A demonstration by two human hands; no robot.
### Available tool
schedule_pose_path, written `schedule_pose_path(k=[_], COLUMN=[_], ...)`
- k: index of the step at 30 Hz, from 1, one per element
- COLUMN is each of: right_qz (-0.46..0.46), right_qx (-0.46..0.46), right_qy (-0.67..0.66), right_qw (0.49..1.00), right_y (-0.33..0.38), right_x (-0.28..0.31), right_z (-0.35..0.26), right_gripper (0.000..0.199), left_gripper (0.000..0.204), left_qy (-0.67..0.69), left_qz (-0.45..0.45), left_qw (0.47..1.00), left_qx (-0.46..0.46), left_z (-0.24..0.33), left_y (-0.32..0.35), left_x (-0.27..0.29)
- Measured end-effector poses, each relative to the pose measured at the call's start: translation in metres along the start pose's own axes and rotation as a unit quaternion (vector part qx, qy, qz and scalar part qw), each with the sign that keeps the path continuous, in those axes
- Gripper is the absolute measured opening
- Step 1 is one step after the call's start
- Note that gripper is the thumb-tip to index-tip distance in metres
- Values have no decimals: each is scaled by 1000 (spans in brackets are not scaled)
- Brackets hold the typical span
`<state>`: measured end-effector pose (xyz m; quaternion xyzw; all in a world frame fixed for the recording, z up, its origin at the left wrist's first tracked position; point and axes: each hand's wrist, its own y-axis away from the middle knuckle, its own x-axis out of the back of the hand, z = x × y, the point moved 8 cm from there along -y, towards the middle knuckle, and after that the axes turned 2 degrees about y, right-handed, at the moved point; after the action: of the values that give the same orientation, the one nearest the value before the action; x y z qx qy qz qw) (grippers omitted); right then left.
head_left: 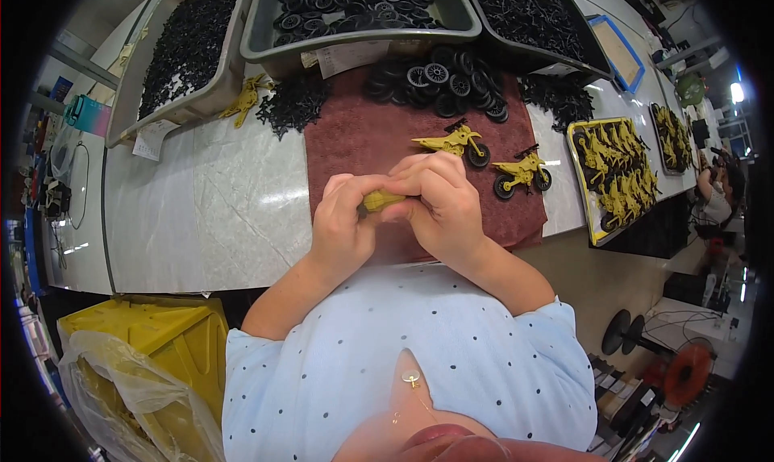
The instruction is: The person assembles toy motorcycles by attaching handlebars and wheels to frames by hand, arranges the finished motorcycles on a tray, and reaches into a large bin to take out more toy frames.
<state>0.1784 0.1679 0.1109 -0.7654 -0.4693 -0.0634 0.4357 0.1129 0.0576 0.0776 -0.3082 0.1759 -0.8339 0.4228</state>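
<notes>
Between my left hand [348, 218] and my right hand [439, 204] is a yellow toy motorcycle body [380, 200], gripped by the fingers of both. Much of it is hidden behind my fingers. Just beyond my right hand, a yellow toy motorcycle [451, 142] with a black wheel at its right end rests on the dark red cloth [339, 123]. To its right stands another yellow toy motorcycle [522, 172], with two black wheels and a black handlebar. A heap of black toy wheels [459, 85] lies at the cloth's far edge.
Bins of small black parts [189, 47], wheels [355, 2] and other black parts [536, 18] line the far side. Loose black pieces [292, 106] lie near a yellow part [244, 101]. At right, a tray [595, 228] holds yellow motorcycles. A yellow crate [173, 333] stands lower left.
</notes>
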Motion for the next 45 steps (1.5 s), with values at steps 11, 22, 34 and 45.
schedule_pose_path(k=[11,22,34,45], right_qz=[-14,-22,25,28], right_qx=[-4,6,81,6], right_qy=[20,4,29,29], right_qw=[1000,1000,996,999], right_y=[1,13,18,11], right_x=[-4,-7,-5,7], right_z=[8,12,-4,22], right_gripper=[27,37,36,25], left_gripper=[42,49,32,32], left_qy=[-126,-218,-250,-215], left_qz=[-52,-114,-42,-75], left_qw=[989,969,967,972], left_qx=[-54,3,-37,59], left_z=[7,5,21,1], left_y=[-10,-7,-6,-7], left_x=[5,18,16,7])
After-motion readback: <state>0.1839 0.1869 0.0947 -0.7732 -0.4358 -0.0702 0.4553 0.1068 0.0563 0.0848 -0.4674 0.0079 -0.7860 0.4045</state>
